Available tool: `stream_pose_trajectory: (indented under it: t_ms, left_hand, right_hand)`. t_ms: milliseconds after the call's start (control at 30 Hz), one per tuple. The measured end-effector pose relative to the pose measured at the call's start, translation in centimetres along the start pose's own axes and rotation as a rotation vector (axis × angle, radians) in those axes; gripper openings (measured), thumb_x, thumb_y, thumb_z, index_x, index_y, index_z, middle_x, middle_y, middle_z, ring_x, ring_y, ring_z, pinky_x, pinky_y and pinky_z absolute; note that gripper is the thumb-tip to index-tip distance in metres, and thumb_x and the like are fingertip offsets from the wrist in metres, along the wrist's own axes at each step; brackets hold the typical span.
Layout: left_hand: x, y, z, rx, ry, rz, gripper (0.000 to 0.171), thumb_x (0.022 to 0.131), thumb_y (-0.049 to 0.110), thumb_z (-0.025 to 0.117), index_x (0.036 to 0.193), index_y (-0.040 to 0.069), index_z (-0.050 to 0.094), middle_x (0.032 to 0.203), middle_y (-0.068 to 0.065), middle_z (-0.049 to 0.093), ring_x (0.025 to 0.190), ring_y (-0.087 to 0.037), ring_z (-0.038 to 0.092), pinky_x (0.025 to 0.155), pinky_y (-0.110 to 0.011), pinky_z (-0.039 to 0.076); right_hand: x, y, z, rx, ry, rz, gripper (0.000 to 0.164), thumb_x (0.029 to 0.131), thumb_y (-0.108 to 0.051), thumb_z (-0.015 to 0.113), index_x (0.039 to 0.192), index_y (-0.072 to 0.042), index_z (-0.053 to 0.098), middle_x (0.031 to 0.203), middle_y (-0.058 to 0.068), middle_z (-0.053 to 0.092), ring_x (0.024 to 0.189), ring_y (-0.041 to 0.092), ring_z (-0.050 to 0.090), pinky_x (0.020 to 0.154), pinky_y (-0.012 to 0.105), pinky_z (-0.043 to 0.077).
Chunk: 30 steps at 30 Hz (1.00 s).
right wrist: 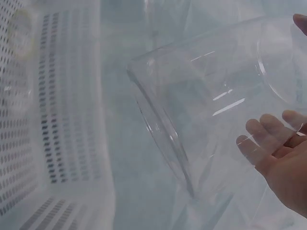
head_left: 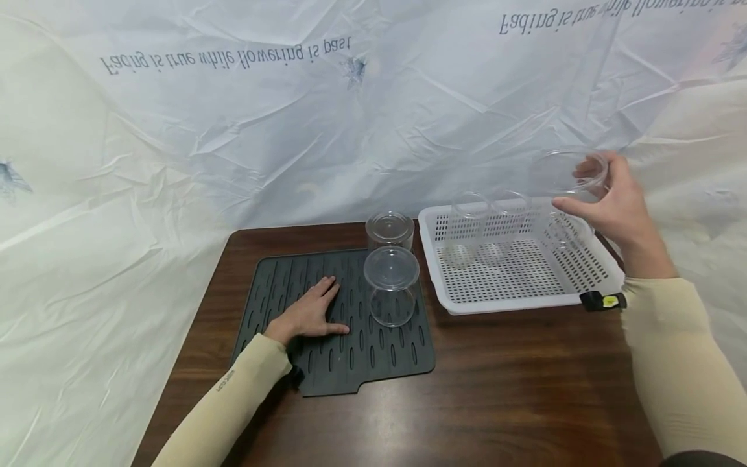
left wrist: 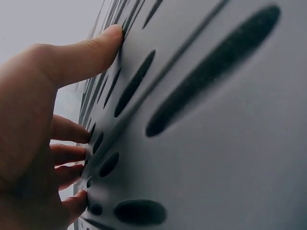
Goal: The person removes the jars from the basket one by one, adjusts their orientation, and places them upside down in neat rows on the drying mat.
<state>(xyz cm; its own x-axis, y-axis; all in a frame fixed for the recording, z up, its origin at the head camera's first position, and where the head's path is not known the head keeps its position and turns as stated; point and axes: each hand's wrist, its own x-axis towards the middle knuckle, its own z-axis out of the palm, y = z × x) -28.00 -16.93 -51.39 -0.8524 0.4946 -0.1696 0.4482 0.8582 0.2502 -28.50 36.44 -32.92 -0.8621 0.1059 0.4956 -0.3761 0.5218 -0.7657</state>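
Observation:
My right hand grips a large clear cylindrical container above the back right of a white basket. In the right wrist view the clear container lies tilted across the picture, fingers and thumb spread round it. My left hand rests on a dark grey slotted mat, its fingers spread. Seen from the left wrist, the fingertips and thumb touch the mat. Right of this hand, two clear containers stand one behind the other, the near one on the mat and the far one at its back edge.
Inside the perforated basket stand clear containers, hard to make out against its wall. Brown wooden table surrounds the mat and basket. A white printed sheet hangs close behind the table and along both sides.

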Motion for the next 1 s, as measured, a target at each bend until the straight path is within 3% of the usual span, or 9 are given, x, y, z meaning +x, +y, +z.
stream_pose_trajectory:
  t_ms: [267, 433, 600, 800, 1000]
  left_hand:
    - [0.0, -0.2, -0.5, -0.066, 0.005, 0.032, 0.106, 0.081, 0.067, 0.066, 0.155, 0.005, 0.023, 0.163, -0.015, 0.012, 0.151, -0.032, 0.01, 0.121, -0.051, 0.018]
    - [-0.5, 0.2, -2.3, -0.141, 0.051, 0.058, 0.102, 0.083, 0.063, 0.066, 0.155, 0.004, 0.023, 0.163, -0.015, 0.013, 0.151, -0.034, 0.012, 0.118, -0.056, 0.021]
    - [-0.7, 0.7, -4.0, -0.167, 0.101, 0.061, 0.098, 0.085, 0.064, 0.062, 0.156, 0.009, 0.023, 0.164, -0.011, 0.014, 0.151, -0.032, 0.009, 0.116, -0.059, 0.023]
    - [-0.8, 1.1, -5.5, -0.215, 0.208, 0.1, 0.079, 0.096, 0.057, 0.051, 0.155, 0.011, 0.026, 0.161, -0.011, 0.022, 0.149, -0.032, 0.021, 0.118, -0.057, 0.021]
    - [-1.3, 1.9, -7.9, -0.306, 0.335, 0.138, 0.067, 0.101, 0.049, 0.046, 0.154, 0.011, 0.03, 0.158, -0.013, 0.03, 0.145, -0.033, 0.029, 0.115, -0.057, 0.027]
  right_hand:
    - [0.1, -2.8, 2.0, -0.041, -0.032, -0.131, 0.083, 0.06, 0.006, 0.087, 0.131, -0.018, 0.05, 0.11, -0.007, 0.054, 0.099, 0.003, 0.052, 0.087, 0.01, 0.039]
    - [0.3, -4.2, 2.9, -0.101, -0.044, -0.211, 0.089, 0.054, 0.003, 0.091, 0.132, -0.017, 0.052, 0.11, -0.005, 0.053, 0.099, 0.007, 0.051, 0.085, 0.01, 0.04]
    - [0.4, -4.8, 4.1, -0.168, -0.05, -0.282, 0.092, 0.051, -0.001, 0.093, 0.133, -0.008, 0.052, 0.109, 0.002, 0.054, 0.101, 0.011, 0.048, 0.087, 0.009, 0.039]
    - [0.5, -5.5, 5.2, -0.2, -0.078, -0.333, 0.09, 0.05, -0.005, 0.094, 0.13, -0.001, 0.052, 0.108, 0.008, 0.054, 0.101, 0.01, 0.046, 0.089, 0.01, 0.037]
    - [0.6, -6.7, 6.1, -0.219, -0.106, -0.376, 0.096, 0.047, -0.011, 0.097, 0.131, -0.001, 0.052, 0.111, 0.01, 0.054, 0.105, 0.018, 0.049, 0.092, 0.009, 0.036]
